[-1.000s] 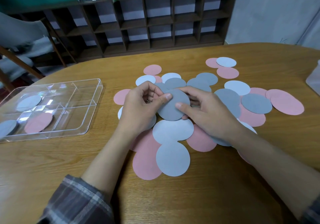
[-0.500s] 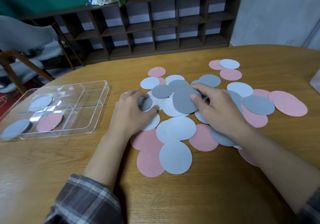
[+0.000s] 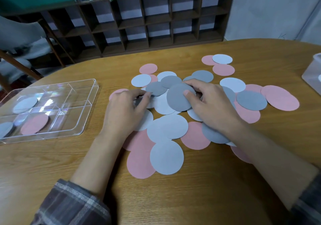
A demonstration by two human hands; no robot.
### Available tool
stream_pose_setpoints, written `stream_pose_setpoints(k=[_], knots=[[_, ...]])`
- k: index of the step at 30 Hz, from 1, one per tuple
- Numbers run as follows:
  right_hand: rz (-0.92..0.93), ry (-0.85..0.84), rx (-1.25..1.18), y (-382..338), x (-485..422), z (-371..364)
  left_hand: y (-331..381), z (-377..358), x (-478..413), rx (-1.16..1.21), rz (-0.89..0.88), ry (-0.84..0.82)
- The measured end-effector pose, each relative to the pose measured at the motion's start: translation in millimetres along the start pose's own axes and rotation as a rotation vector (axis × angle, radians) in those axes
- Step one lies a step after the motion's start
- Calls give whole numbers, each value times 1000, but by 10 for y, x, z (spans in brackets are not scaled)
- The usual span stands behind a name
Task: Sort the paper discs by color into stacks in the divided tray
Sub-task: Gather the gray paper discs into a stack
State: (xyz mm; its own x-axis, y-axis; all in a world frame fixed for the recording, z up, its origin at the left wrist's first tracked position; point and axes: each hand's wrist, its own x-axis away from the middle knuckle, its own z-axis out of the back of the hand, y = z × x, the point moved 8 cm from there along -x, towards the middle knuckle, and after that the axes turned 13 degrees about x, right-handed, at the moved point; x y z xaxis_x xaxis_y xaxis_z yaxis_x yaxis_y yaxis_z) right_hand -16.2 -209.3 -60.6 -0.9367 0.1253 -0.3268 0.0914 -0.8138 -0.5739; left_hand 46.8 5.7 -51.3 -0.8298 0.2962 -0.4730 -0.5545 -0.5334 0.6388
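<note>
One grey disc — in right hand

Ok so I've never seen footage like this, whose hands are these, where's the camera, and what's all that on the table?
No machine here: a person works with bare hands, and the single camera sits on their head, looking forward and down. So the left hand and right hand are the wearer's own. On the wooden table lies a loose pile of paper discs in pink, light blue and dark grey. The right hand pinches a large dark grey disc between thumb and fingers. The left hand touches a smaller dark grey disc; whether it grips it is unclear. At the left stands a clear divided tray, holding a light blue disc and a pink disc.
</note>
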Motion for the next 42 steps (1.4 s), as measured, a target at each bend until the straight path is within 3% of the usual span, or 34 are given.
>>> stream_pose_setpoints(k=[6, 12, 21, 30, 35, 42], knots=[[-16, 33, 26, -3, 6, 25, 174, 74, 10, 127, -136, 120], [3, 37, -47, -33, 5, 26, 176, -26, 33, 404, -14, 69], [61, -52, -65, -150, 43, -44, 89, -212, 68, 549, 128, -11], [82, -177, 28, -215, 74, -149, 164, -243, 45, 440, 46, -35], [72, -47, 151, -137, 20, -63, 179, -248, -7, 232, -82, -32], [-28, 55, 130, 34, -22, 78, -129, -500, -34, -36, 50, -337]])
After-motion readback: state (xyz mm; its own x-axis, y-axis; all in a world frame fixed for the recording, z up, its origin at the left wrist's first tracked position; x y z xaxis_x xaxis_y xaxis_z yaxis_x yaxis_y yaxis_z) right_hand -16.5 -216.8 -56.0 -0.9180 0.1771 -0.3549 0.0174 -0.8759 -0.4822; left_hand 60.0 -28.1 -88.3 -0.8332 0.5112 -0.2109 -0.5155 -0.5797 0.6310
